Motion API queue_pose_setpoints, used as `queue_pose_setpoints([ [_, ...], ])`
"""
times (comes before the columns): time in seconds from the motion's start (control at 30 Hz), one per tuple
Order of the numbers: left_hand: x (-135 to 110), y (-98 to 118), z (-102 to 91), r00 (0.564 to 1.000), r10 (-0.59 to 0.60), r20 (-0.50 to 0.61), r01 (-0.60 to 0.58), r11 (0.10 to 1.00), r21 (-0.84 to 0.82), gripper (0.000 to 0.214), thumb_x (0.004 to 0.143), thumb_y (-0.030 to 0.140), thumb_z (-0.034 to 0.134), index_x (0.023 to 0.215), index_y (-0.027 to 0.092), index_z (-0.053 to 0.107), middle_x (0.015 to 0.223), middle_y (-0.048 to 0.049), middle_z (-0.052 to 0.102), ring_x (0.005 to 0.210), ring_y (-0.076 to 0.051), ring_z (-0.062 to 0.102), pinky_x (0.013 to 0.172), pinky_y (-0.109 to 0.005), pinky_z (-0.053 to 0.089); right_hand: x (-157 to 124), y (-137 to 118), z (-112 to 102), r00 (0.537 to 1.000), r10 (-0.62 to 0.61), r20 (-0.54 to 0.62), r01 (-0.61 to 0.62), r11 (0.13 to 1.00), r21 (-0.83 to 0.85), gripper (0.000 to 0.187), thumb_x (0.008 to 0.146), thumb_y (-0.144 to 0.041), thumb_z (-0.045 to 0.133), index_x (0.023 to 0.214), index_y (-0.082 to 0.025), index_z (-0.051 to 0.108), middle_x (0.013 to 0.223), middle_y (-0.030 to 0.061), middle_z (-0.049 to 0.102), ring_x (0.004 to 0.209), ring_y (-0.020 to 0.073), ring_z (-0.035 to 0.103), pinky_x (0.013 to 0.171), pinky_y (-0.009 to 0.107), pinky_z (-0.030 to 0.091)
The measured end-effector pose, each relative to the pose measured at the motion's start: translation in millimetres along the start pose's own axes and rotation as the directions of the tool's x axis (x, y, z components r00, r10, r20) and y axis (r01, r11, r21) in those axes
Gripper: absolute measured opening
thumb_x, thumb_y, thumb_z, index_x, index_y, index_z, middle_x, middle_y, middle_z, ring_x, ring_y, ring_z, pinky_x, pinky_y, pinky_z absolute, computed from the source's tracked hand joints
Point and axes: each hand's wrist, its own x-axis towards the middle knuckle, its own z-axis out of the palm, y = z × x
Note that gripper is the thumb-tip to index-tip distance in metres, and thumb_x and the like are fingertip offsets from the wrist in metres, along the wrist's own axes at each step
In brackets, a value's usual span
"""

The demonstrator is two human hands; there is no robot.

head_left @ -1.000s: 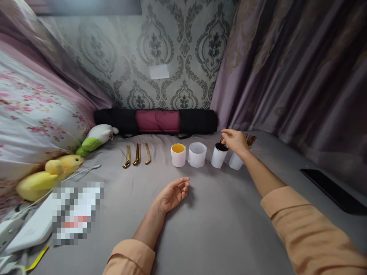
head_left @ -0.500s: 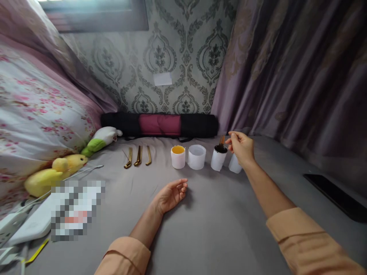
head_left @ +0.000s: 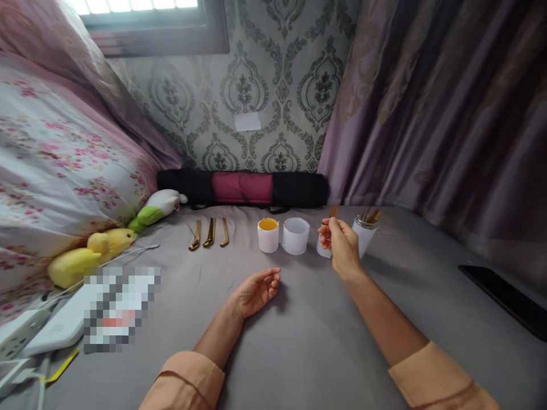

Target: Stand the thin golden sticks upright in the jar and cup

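Observation:
My left hand (head_left: 258,293) rests palm up on the grey sheet, fingers loosely curled but apart, holding nothing. Over the third white cup (head_left: 323,249) is my right hand (head_left: 342,245), its thumb and fingers pinched together; a thin dark bit shows at the fingertips, too small to name. That hand covers most of this cup, and brown-orange tips (head_left: 334,211) stick up behind it. To the left stand a white cup with a yellow inside (head_left: 268,241) and a wider whitish cup (head_left: 296,242). Just right of the hand, a taller white container (head_left: 364,234) holds several thin gold and brown pieces.
Three groups of gold bent rods (head_left: 209,234) lie left of the cups. Farther left are plush toys (head_left: 77,265), a cable and a white power strip (head_left: 25,336). A black and maroon roll (head_left: 243,188) lies along the wall. A black flat device (head_left: 504,299) lies right.
My right hand has moved left and down, from beside the fourth container to in front of the third cup, uncovering that container. My left hand stays put. The view has shifted slightly.

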Motion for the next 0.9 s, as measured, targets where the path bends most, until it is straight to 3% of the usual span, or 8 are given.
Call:
queue_pose_setpoints([
  [0.2, -1.2, -0.9, -0.2, 1.0, 0.004, -0.005, -0.004, 1.0, 0.006, 0.013, 0.076, 0.012, 0.053, 0.088, 0.008, 0.056, 0.073, -0.0033, 0.055, 0.057, -0.005, 0.05, 0.052, -0.016, 0.044, -25.7, 33.9, 7.4, 0.989, 0.111, 0.102, -0.106, 0.993, -0.054, 0.033, 0.075, -0.048, 0.048, 0.077, -0.016, 0.054, 0.06, -0.0008, 0.054, 0.042, 0.0059, 0.045, 0.034, 0.017, 0.03],
  [0.47, -1.3, -0.5, 0.7, 1.0, 0.018, -0.004, -0.018, 0.999, 0.026, 0.014, 0.076, 0.014, 0.055, 0.088, 0.008, 0.058, 0.074, -0.0036, 0.056, 0.058, -0.005, 0.051, 0.053, -0.016, 0.043, -40.4, 81.4, 5.5, 0.948, 0.301, 0.108, -0.291, 0.952, -0.098, 0.03, 0.075, -0.045, 0.047, 0.073, -0.016, 0.052, 0.056, -0.0014, 0.053, 0.041, 0.0056, 0.044, 0.034, 0.016, 0.03],
  [0.73, 0.8, 1.5, -2.5, 0.997, 0.073, -0.017, -0.072, 0.997, 0.036, 0.015, 0.075, 0.015, 0.057, 0.087, 0.009, 0.059, 0.075, -0.0043, 0.057, 0.059, -0.005, 0.051, 0.052, -0.015, 0.042, -38.3, 92.1, 1.1, 0.933, 0.335, 0.132, -0.32, 0.939, -0.124, 0.031, 0.074, -0.046, 0.048, 0.074, -0.016, 0.053, 0.056, -0.0023, 0.052, 0.04, 0.0055, 0.044, 0.034, 0.017, 0.031],
  [0.9, 2.5, 9.7, -1.2, 0.984, 0.157, -0.088, -0.149, 0.985, 0.091, 0.012, 0.072, 0.014, 0.06, 0.083, 0.009, 0.058, 0.07, -0.0032, 0.058, 0.054, -0.004, 0.051, 0.051, -0.015, 0.04, -39.0, 91.6, -2.4, 0.937, 0.324, 0.133, -0.311, 0.944, -0.11, 0.033, 0.071, -0.049, 0.052, 0.075, -0.016, 0.054, 0.057, -0.0018, 0.053, 0.042, 0.0059, 0.046, 0.035, 0.017, 0.032],
])
